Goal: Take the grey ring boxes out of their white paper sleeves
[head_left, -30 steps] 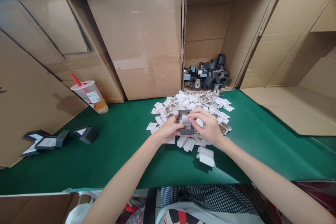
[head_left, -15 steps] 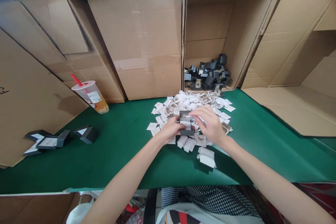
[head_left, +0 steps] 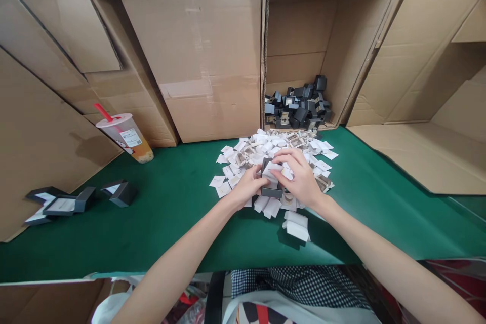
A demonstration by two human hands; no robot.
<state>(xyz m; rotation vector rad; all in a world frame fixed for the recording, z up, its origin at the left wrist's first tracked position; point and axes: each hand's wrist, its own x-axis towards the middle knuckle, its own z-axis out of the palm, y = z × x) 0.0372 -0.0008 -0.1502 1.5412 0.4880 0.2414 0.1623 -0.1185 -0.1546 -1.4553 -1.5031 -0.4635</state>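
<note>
Near the middle of the table, my left hand (head_left: 247, 187) is closed around a small open black box (head_left: 272, 193), thumb at its near side. Between the thumb and fingers of my right hand (head_left: 299, 178) is a white card insert (head_left: 272, 172), held over the box's opening and partly within it. How deep the insert sits is hidden by the fingers. Beneath and behind both hands spreads a heap of folded white card inserts (head_left: 261, 140). One separate white insert (head_left: 296, 226) lies closer to the table's front edge.
Several black boxes (head_left: 299, 106) are piled inside an upright carton (head_left: 294, 30) behind the heap. More black boxes (head_left: 122, 194) lie at the left, near a tilted drink cup (head_left: 127, 136) with a red straw. Cartons wall the back of the green table (head_left: 170, 228).
My right hand has brought the white insert down over the black box, covering much of its inside. My left hand keeps hold of the box. The view has shifted slightly.
</note>
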